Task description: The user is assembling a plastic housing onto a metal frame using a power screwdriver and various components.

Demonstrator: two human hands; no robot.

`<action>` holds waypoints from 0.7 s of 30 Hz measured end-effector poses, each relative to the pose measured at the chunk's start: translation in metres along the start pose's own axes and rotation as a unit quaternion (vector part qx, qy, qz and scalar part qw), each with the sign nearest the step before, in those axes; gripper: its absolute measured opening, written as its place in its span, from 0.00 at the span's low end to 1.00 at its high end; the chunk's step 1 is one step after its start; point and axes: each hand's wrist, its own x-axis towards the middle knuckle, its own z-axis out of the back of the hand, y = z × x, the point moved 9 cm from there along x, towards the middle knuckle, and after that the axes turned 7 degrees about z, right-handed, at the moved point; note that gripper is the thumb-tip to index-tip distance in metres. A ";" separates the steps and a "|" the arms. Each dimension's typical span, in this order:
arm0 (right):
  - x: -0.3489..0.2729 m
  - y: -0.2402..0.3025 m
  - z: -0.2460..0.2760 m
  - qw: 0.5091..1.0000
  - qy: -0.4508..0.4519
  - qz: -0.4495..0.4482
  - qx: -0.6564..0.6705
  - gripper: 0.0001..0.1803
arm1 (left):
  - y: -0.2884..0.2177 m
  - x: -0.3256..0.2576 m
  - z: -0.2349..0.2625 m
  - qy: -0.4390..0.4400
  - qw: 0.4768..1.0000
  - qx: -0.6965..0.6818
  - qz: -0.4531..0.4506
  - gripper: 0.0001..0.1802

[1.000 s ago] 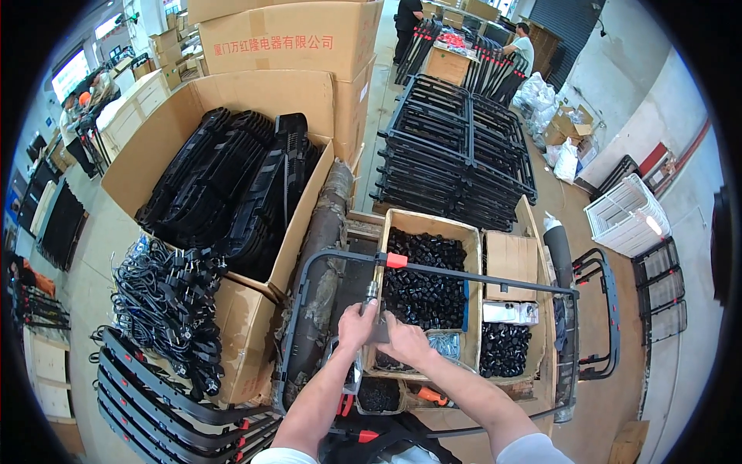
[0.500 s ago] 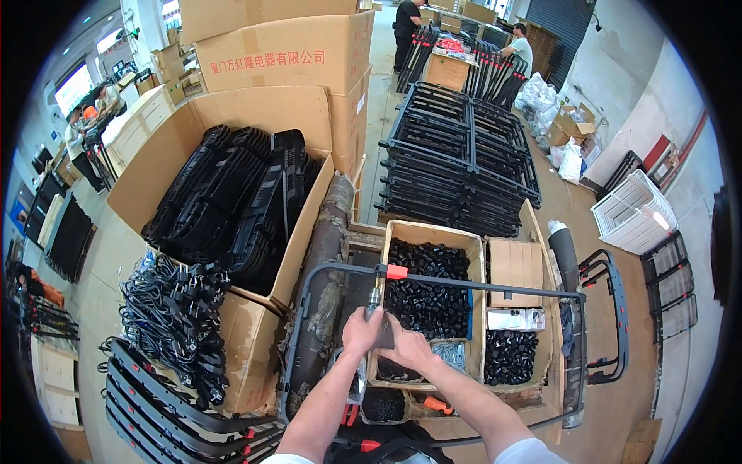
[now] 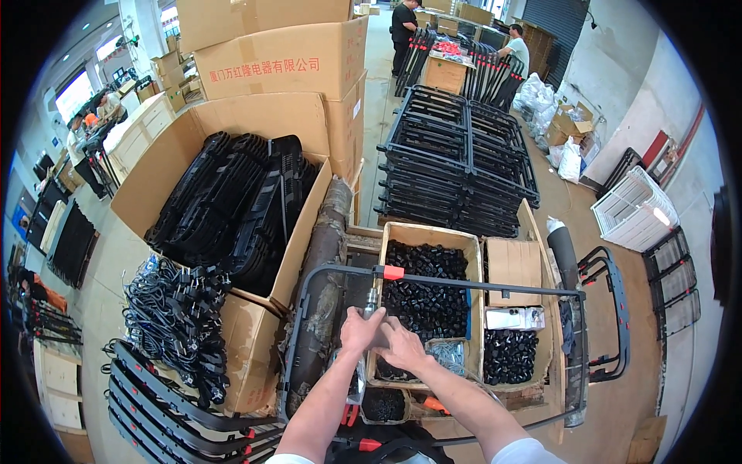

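Both my hands are on a dark grey power screwdriver with a shiny metal chuck (image 3: 372, 300). My left hand (image 3: 359, 330) is closed around its front part, just behind the chuck. Against the tool's body sits my right hand (image 3: 402, 342), fingers bent around it. The chuck points away from me, toward a red connector (image 3: 393, 272) on the far bar of a black tubular frame (image 3: 483, 285). Whether the bit touches the connector is too small to tell. The frame lies across the workbench, around my hands. My hands hide most of the screwdriver.
A wooden bin of small black plastic parts (image 3: 425, 298) lies beyond my hands, with a tray of screws (image 3: 447, 357) nearer. Black power cords (image 3: 174, 325) and curved black tubes (image 3: 166, 414) are at left. A carton of black panels (image 3: 224, 201) and stacked frames (image 3: 460, 162) stand farther off.
The chuck has shifted slightly left and nearer to me relative to the red connector. Both hands keep their hold on the screwdriver. The frame stays in place.
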 end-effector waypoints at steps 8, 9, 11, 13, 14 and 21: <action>-0.005 0.008 0.000 1.000 0.005 -0.002 0.000 0.33 | -0.008 -0.005 0.010 -0.054 0.995 0.053 -0.067 0.39; -0.006 0.009 -0.001 1.000 0.011 -0.001 -0.001 0.33 | -0.009 -0.006 0.011 -0.050 0.994 0.059 -0.072 0.38; -0.008 0.011 -0.003 1.000 0.015 0.002 -0.001 0.32 | -0.008 -0.007 0.012 -0.049 0.993 0.067 -0.079 0.37; -0.010 0.012 -0.004 1.000 0.013 0.004 -0.004 0.32 | -0.011 -0.009 0.013 -0.058 0.991 0.072 -0.100 0.35; -0.010 0.012 -0.003 1.000 0.012 0.004 -0.004 0.32 | -0.010 -0.010 0.013 -0.058 0.991 0.072 -0.102 0.35; -0.023 0.023 0.002 0.998 0.020 0.005 -0.062 0.34 | -0.002 -0.024 0.012 -0.058 0.989 0.075 -0.112 0.34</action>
